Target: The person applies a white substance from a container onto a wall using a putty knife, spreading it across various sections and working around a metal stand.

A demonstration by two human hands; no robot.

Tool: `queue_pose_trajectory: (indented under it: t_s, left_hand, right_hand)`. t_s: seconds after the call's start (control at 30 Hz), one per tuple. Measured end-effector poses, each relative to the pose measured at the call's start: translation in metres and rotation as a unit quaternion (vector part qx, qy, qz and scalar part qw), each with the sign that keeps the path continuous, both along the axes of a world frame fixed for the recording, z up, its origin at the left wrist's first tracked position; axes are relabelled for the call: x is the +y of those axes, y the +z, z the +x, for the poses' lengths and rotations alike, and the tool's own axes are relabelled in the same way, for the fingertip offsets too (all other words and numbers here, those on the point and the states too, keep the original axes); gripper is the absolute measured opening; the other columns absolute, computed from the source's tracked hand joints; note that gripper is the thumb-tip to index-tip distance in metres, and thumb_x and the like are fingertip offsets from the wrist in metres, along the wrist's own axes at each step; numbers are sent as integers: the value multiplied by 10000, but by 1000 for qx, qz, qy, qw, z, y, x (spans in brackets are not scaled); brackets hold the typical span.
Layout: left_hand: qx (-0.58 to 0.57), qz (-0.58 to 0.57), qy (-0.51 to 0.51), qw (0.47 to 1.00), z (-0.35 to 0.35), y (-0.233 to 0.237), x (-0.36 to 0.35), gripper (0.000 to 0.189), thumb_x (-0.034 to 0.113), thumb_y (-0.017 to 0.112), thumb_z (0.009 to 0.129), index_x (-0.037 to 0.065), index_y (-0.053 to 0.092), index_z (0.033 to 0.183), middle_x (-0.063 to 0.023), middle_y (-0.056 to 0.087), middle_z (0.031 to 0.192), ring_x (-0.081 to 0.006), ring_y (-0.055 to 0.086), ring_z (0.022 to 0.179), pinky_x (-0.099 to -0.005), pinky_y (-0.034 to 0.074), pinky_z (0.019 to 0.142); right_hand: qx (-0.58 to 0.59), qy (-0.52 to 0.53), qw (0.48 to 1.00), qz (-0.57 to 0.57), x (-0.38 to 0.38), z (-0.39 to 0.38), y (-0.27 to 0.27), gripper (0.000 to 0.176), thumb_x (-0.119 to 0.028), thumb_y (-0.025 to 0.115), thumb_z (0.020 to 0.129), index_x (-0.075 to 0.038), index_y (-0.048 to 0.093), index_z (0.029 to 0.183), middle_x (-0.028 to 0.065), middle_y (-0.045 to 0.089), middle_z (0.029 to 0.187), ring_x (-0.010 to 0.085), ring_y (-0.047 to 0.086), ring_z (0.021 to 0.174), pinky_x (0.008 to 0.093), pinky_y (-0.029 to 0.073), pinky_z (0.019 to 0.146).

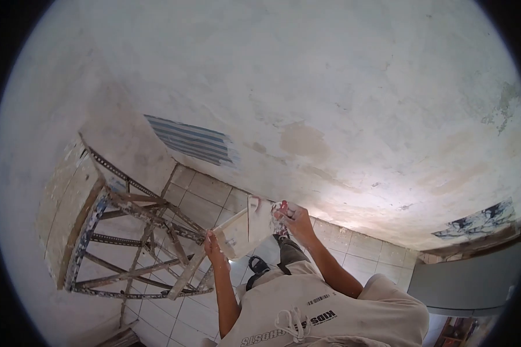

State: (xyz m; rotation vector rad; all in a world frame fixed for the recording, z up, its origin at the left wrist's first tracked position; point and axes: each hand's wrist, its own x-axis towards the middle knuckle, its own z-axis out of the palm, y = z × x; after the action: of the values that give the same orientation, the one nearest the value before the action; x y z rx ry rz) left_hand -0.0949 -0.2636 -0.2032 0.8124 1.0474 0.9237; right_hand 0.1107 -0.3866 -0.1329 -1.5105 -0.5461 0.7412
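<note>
My left hand (pixel 215 250) grips the near left edge of a cream-coloured tray (pixel 236 240), thumb up along its side. A wide putty knife (pixel 260 218), its blade smeared with white, overlaps the tray's right side. My right hand (pixel 295 221) is closed around its red, paint-spotted handle, with white smears on the fingers. Both hands are out in front of my body, above the tiled floor. The tray's inside shows only in part behind the blade.
A paint-spattered metal scaffold (pixel 139 231) with a board top stands at left. Ahead rises a patchy whitewashed wall (pixel 330 104) with a blue striped patch (pixel 191 139). White tiles (pixel 182 315) cover the floor. A grey cabinet (pixel 469 277) stands at right.
</note>
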Motion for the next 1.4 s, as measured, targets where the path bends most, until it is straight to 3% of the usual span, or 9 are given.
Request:
queue_pose_trajectory:
  t_s: [0.17, 0.27, 0.4, 0.67, 0.8, 0.93, 1.03, 1.23, 1.4]
  left_hand:
    - [8, 12, 30, 999, -26, 8, -13, 443, 432, 525, 933, 12, 554, 1072, -58, 585, 988, -157, 561, 906, -297, 454, 809]
    - [-7, -1, 46, 999, -44, 12, -21, 430, 424, 523, 936, 15, 563, 1062, -48, 589, 976, -145, 559, 894, -287, 451, 799]
    - [-46, -15, 65, 997, -62, 16, -27, 427, 420, 525, 935, 15, 570, 1065, -43, 597, 951, -138, 563, 872, -280, 452, 790]
    - [-39, -14, 70, 997, -86, 8, -26, 433, 412, 551, 924, 12, 565, 1088, -52, 598, 954, -143, 562, 864, -280, 453, 787]
    - [-37, -12, 38, 999, -92, 27, -29, 434, 408, 560, 921, 7, 561, 1087, -47, 593, 948, -133, 553, 858, -279, 450, 780]
    - [-58, -9, 14, 998, -95, 40, -30, 394, 405, 565, 919, 29, 576, 1037, -31, 587, 913, -119, 542, 829, -273, 442, 761]
    - [-57, -13, 11, 998, -95, 45, -30, 378, 401, 564, 920, 36, 582, 1019, -24, 583, 907, -115, 536, 821, -271, 439, 761]
    - [-33, -18, 118, 992, -95, 44, -31, 395, 399, 556, 925, 23, 583, 1040, -20, 572, 926, -120, 526, 843, -271, 430, 774]
    - [-60, -32, 119, 990, -107, 17, -31, 426, 396, 564, 921, 9, 578, 1099, -25, 573, 957, -124, 529, 876, -272, 425, 802]
  right_hand:
    - [-17, 49, 999, -10, 0, -35, 4, 293, -225, 693, 834, 17, 653, 993, 20, 666, 795, 78, 573, 640, 249, 468, 580]
    - [49, 90, 995, -12, 1, -44, 19, 190, -102, 645, 870, 34, 633, 1003, 12, 651, 843, 54, 555, 720, 209, 453, 645]
    - [14, 114, 993, -1, 9, -51, 29, 176, -104, 644, 872, 24, 635, 992, -19, 607, 755, 30, 483, 614, 196, 371, 531]
    - [-108, 193, 975, 19, 17, -63, 16, 228, -123, 665, 840, 25, 633, 1011, 37, 661, 800, 74, 572, 721, 244, 461, 650]
    - [-203, 209, 957, 1, 20, -72, 73, 244, -102, 647, 856, 49, 621, 1045, 130, 687, 906, 127, 628, 823, 249, 484, 772]
    - [-297, 285, 910, 44, 33, -82, 90, 214, -70, 632, 828, 12, 639, 1025, 149, 680, 960, 202, 666, 855, 288, 512, 753]
    - [-552, 350, 756, 37, 38, -101, 83, 198, -17, 600, 752, -71, 667, 931, 73, 654, 885, 267, 640, 772, 371, 527, 688]
    - [-571, 424, 701, 52, 31, -131, 59, 276, -1, 587, 720, -120, 670, 956, 65, 641, 855, 265, 639, 771, 374, 530, 671]
    - [-552, 478, 682, 22, 40, -130, 60, 306, -11, 591, 729, -115, 667, 1005, 76, 653, 874, 273, 646, 769, 382, 526, 667]
